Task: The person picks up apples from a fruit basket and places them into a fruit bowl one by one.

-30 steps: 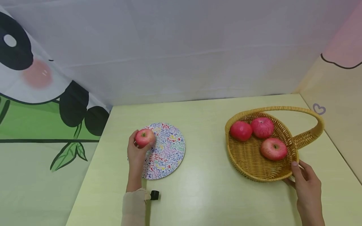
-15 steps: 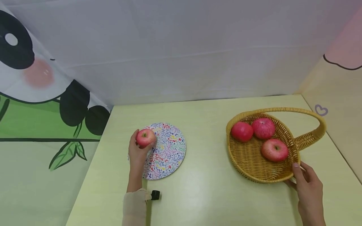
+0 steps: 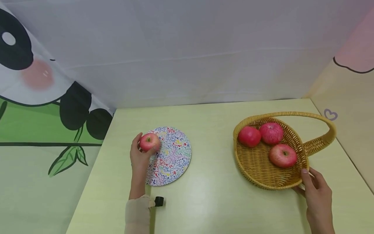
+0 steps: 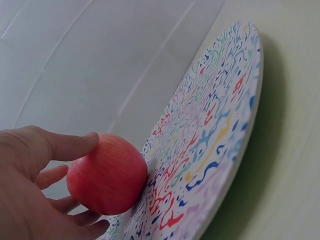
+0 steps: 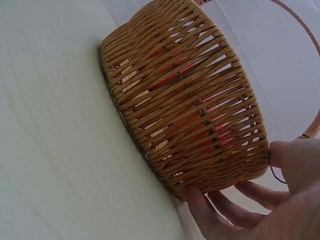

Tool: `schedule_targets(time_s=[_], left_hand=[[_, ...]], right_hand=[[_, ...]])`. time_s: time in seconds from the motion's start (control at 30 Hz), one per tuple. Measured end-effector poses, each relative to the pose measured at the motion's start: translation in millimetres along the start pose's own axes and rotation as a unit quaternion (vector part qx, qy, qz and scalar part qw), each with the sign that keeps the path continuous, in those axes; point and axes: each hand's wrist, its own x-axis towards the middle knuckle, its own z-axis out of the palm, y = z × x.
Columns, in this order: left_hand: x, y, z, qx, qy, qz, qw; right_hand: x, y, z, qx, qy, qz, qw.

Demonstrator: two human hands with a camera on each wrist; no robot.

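My left hand (image 3: pixel 141 157) holds a red apple (image 3: pixel 150 142) over the left part of a round board (image 3: pixel 172 156) with multicoloured squiggles. In the left wrist view, the thumb lies on top of the apple (image 4: pixel 107 175) and the fingers are around its far side; the apple appears to touch the board. At the right, my right hand (image 3: pixel 318 198) grips a woven basket (image 3: pixel 257 175) by its near right side, thumb at the rim and fingers against the lower wall (image 5: pixel 190 100). Inside the basket sit a smooth red fruit (image 3: pixel 249 136), a streaked red apple (image 3: pixel 271 133) and another apple (image 3: pixel 283 155).
A pale yellow table (image 3: pixel 210 130) bears everything. The basket's tall handle (image 3: pixel 331 133) arches over its back right. A small black object (image 3: pixel 159 201) shows beside the left sleeve. A grey-white cloth wall (image 3: pixel 187 71) stands along the back edge, with printed walls at both sides.
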Motion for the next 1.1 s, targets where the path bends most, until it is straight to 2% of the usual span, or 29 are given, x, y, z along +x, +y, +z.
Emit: schedule_targets(time_s=[0.17, 0.43, 0.6, 0.8, 0.93, 1.1], left_hand=[[0.5, 0.6, -1.9, -0.006, 0.011, 0.024, 0.9996], [-2.1, 2.4, -3.8, 0.017, 0.034, 0.059, 0.9976], [-3.3, 4.6, -4.2, 0.020, 0.044, 0.082, 0.9954], [-6.7, 8.9, -0.3, 0.038, 0.062, 0.137, 0.9879], [-13.4, 15.8, 3.9, 0.040, 0.058, 0.161, 0.9844], [-24.5, 26.8, 8.9, 0.032, 0.030, 0.183, 0.9821]], right_hand=[[-1, 1, 0.3, 0.010, 0.002, -0.004, 1.000], [-1, 1, 0.0, 0.001, 0.011, 0.010, 1.000], [1, 4, -1.2, 0.002, 0.001, -0.005, 1.000], [0, 4, -1.1, 0.007, -0.002, -0.010, 1.000], [-1, 3, -1.2, 0.017, 0.002, -0.004, 1.000], [-1, 1, -0.3, 0.018, -0.002, -0.004, 1.000]])
